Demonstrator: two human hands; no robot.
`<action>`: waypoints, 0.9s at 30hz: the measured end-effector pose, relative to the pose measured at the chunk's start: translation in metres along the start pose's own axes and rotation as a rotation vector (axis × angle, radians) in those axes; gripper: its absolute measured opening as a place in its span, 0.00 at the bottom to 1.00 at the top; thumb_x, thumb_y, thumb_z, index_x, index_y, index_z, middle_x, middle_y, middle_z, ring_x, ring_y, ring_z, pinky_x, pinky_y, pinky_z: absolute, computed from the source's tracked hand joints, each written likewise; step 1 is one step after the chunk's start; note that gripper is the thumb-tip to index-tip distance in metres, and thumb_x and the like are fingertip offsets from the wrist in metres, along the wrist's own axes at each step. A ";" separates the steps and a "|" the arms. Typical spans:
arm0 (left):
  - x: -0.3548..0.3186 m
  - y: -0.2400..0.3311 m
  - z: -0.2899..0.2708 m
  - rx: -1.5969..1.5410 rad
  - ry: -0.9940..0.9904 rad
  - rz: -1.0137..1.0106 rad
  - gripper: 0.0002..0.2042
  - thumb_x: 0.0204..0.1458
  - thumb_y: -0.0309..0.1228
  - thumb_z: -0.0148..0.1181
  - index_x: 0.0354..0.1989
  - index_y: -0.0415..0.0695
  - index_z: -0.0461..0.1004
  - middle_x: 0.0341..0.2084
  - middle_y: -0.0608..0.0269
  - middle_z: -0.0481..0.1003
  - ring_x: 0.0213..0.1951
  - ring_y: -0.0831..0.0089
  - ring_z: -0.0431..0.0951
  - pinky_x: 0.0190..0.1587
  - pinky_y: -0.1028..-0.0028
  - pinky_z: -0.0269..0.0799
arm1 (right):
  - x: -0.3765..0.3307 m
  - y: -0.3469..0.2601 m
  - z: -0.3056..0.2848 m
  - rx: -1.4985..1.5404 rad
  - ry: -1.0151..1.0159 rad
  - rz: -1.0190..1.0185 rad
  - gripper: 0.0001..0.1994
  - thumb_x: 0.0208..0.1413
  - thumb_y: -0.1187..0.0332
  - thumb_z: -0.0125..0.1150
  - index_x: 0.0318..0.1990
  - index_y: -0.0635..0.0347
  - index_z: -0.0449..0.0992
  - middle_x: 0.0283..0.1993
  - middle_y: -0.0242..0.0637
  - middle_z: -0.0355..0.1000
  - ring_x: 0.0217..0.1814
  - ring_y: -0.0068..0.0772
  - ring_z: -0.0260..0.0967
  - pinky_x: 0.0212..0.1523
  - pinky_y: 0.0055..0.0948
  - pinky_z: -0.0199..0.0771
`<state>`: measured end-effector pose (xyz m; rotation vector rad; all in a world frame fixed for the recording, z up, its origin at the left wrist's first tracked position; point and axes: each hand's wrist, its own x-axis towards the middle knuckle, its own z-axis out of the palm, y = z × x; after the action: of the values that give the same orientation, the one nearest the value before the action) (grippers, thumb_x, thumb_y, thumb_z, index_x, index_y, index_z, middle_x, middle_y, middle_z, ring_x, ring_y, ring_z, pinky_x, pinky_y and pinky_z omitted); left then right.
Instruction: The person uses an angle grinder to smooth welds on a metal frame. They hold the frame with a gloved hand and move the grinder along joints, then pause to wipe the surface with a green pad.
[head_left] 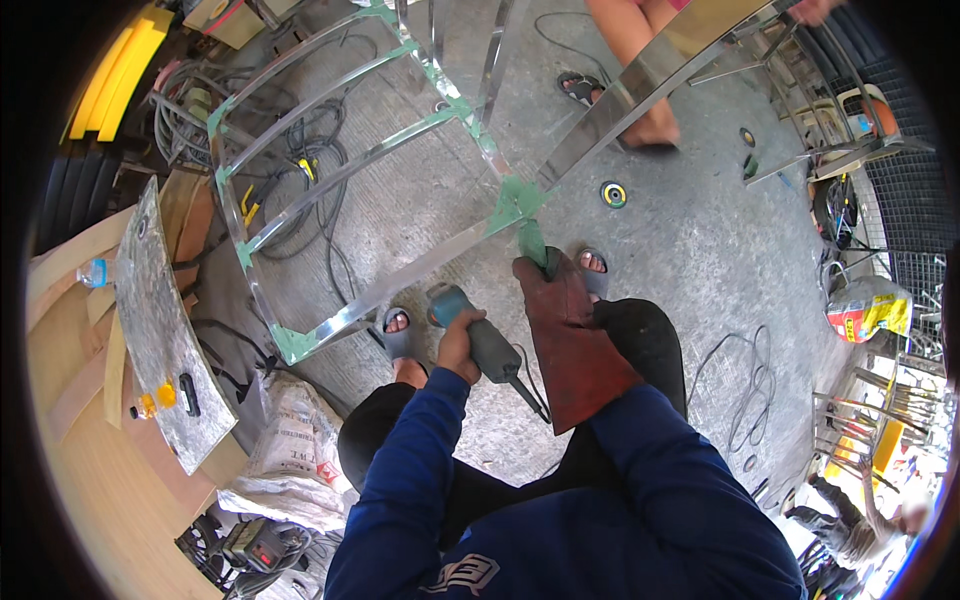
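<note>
My left hand (458, 342) is wrapped around the body of a teal and grey angle grinder (480, 335), whose head points toward a polished steel tube frame (380, 150). The grinder's black cord trails back by my knee. My right hand (548, 288) wears a long rust-brown leather glove and pinches a strip of green tape (531, 240). That strip leads up to a green-taped joint (515, 200) of the frame. The frame lies tilted over the concrete floor, with green tape at several of its corners. My feet in grey sandals stand just under its near edge.
Another person's bare legs and sandals (632, 110) stand beyond the frame. A grinding disc (613, 194) lies on the floor. A patterned metal sheet (165, 330) rests on wooden boards at the left. Cables (310, 150), white sacks (290, 440) and metal racks (830, 110) surround the spot.
</note>
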<state>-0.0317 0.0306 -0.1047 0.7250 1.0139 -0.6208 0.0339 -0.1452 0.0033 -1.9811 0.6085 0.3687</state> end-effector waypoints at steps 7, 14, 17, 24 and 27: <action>0.007 -0.001 -0.002 0.007 -0.025 -0.013 0.10 0.56 0.37 0.66 0.39 0.44 0.77 0.30 0.57 0.80 0.33 0.61 0.82 0.40 0.59 0.83 | -0.014 0.004 0.012 -0.027 0.084 -0.235 0.21 0.60 0.53 0.66 0.50 0.60 0.82 0.39 0.52 0.83 0.44 0.55 0.83 0.47 0.46 0.81; 0.005 -0.001 -0.002 0.015 -0.021 -0.024 0.11 0.57 0.37 0.66 0.39 0.44 0.76 0.30 0.57 0.80 0.33 0.61 0.83 0.41 0.59 0.83 | -0.001 0.013 0.017 -0.093 0.066 -0.115 0.22 0.59 0.52 0.65 0.52 0.58 0.83 0.40 0.53 0.83 0.46 0.57 0.83 0.48 0.47 0.82; 0.003 0.000 -0.002 0.025 -0.013 -0.016 0.11 0.57 0.37 0.66 0.39 0.44 0.76 0.30 0.57 0.80 0.33 0.61 0.82 0.41 0.59 0.82 | 0.002 0.019 0.022 -0.101 0.088 -0.147 0.21 0.59 0.52 0.65 0.52 0.58 0.82 0.40 0.54 0.82 0.46 0.59 0.83 0.48 0.48 0.82; 0.004 0.000 -0.003 0.027 -0.014 -0.017 0.11 0.57 0.37 0.66 0.40 0.45 0.75 0.30 0.57 0.79 0.33 0.61 0.82 0.40 0.59 0.83 | 0.011 0.030 0.029 -0.028 0.064 -0.188 0.22 0.58 0.51 0.66 0.54 0.57 0.82 0.38 0.51 0.82 0.43 0.56 0.83 0.46 0.47 0.82; 0.004 0.001 -0.002 0.038 -0.013 -0.036 0.11 0.57 0.36 0.66 0.41 0.45 0.75 0.31 0.58 0.79 0.33 0.60 0.82 0.40 0.58 0.83 | 0.008 0.034 0.031 -0.112 0.044 -0.268 0.22 0.58 0.52 0.66 0.54 0.57 0.82 0.36 0.50 0.82 0.41 0.55 0.83 0.45 0.47 0.83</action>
<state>-0.0303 0.0322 -0.1086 0.7366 1.0078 -0.6771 0.0218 -0.1329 -0.0397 -2.1504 0.3490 0.1983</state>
